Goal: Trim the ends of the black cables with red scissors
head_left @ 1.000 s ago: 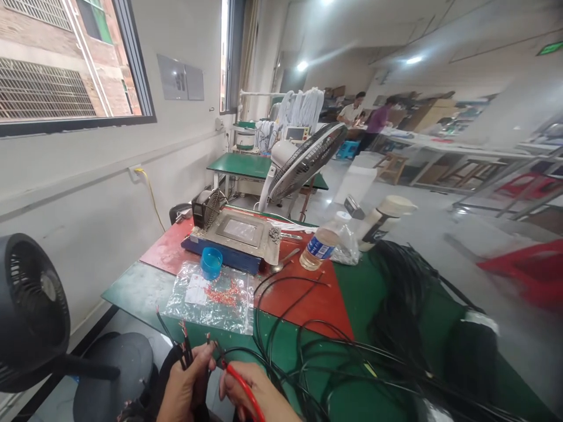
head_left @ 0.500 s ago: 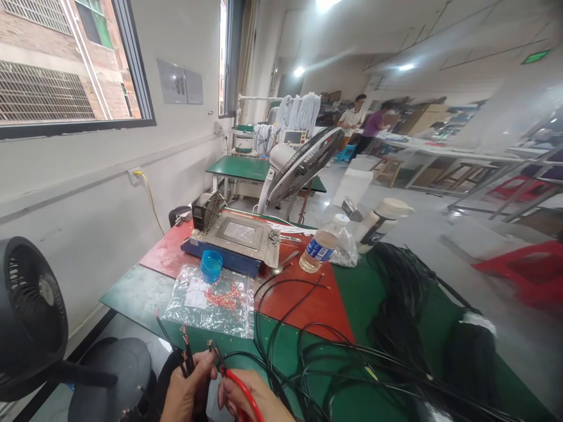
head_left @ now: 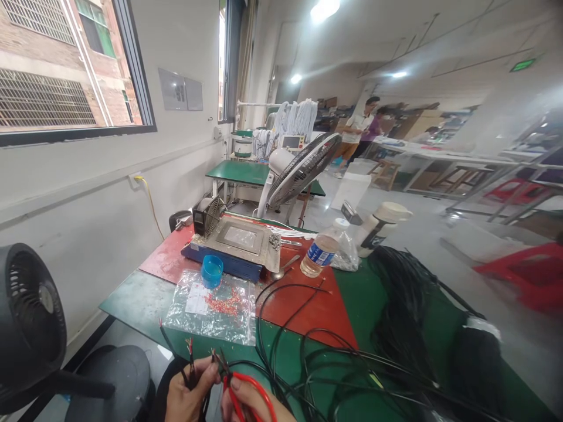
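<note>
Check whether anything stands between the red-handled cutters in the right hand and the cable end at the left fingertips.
Nothing visible does: the dark tips of the red-handled cutters, in the right hand, sit close beside the cable end held by the left hand. The other black cables stand on the opposite side.

Green table (head_left: 358, 296) — on it, red mat (head_left: 316, 319), black cables (head_left: 398, 287), clear plastic bag (head_left: 189, 321).

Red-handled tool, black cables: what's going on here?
A person's left hand holds several black cables, their ends bared to coloured wires. The right hand grips a red-handled tool, its tips beside one cable end. Beyond them, a plastic bag lies on the table, with a blue cup at its far edge.
</note>
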Motion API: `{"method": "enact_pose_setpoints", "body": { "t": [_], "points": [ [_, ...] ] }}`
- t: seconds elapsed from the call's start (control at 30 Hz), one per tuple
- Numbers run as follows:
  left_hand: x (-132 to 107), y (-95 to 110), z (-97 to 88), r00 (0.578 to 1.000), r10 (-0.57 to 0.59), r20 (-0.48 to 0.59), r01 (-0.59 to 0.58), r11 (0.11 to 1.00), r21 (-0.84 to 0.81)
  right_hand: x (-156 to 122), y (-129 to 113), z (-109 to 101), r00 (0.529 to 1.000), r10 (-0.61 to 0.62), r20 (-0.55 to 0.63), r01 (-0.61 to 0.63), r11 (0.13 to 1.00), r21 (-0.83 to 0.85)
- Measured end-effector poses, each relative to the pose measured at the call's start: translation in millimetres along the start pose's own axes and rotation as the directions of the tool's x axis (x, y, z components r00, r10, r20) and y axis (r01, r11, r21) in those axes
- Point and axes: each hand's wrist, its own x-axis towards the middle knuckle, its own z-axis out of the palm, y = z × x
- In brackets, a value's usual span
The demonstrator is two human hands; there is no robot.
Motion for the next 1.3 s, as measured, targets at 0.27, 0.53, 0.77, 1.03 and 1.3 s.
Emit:
{"method": "enact_pose_setpoints", "body": {
  "t": [0.27,0.53,0.77,1.03,1.3],
  "points": [
    [3.2,-2.7,-4.6,0.991,-0.001,0.134,-0.013,0.995,0.102,-4.0,-6.4,8.1,0.992,0.028,-0.124,-0.003,0.98,0.201],
    [1.5,-6.1,0.1,0.999,-0.022,-0.039,0.023,0.999,0.035,-7.7,-7.3,1.5,0.962,-0.156,-0.223,0.127,0.982,-0.138],
    [0.6,-7.9,1.5,0.998,-0.055,-0.039,0.056,0.998,0.014,3.0,27.7,0.1,0.872,-0.409,-0.27,0.276,0.865,-0.419],
    [-2.4,-6.3,2.6,0.997,-0.034,-0.063,0.038,0.997,0.061,5.7,49.2,3.6,0.828,-0.493,-0.269,0.32,0.808,-0.495],
    [-3.2,-4.2,5.5,0.987,-0.152,-0.056,0.145,0.983,-0.116,4.1,53.0,7.5,0.762,-0.553,-0.337,0.325,0.777,-0.539]
  ]
}}
